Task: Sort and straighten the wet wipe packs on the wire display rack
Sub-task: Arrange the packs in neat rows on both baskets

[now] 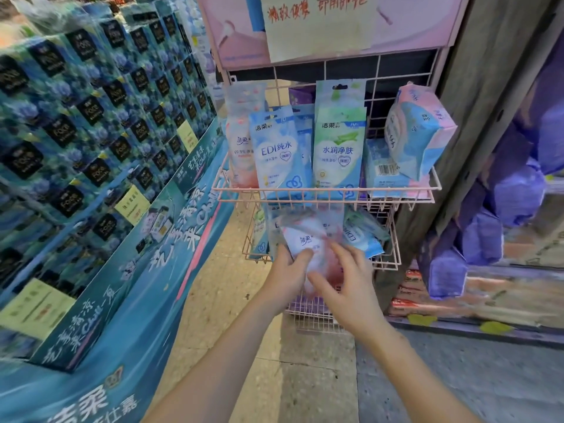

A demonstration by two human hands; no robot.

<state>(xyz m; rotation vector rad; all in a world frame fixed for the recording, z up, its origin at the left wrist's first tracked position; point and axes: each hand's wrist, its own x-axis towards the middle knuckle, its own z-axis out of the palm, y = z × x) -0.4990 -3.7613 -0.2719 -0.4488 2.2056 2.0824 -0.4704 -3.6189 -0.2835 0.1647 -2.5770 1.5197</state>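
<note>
Head view. Pink wire rack (323,190), two baskets seen. Both hands work at the lower basket (387,264), about 6 o'clock from the frame centre. Left hand (288,277) has fingers closed round the lower left of a pink-and-white wipe pack (308,242). Right hand (348,288) presses spread fingers on the same pack's front; whether it clamps or only rests, cannot tell. The pack is blurred and sits over the basket's front rim.

Upper basket (219,189): blue pack (276,154) and green pack (338,151) upright, pink pack (241,138) behind at 9 o'clock of them. Bulky pack (419,129) at 3 o'clock leans tilted against the side wire.

Risks, as judged: the held pack could slip off the rim to the floor (213,300) if one hand lets go early. Blue packs (363,236) beside the hands lie askew and could get knocked out. A nudge to the rack could topple the leaning bulky pack.
</note>
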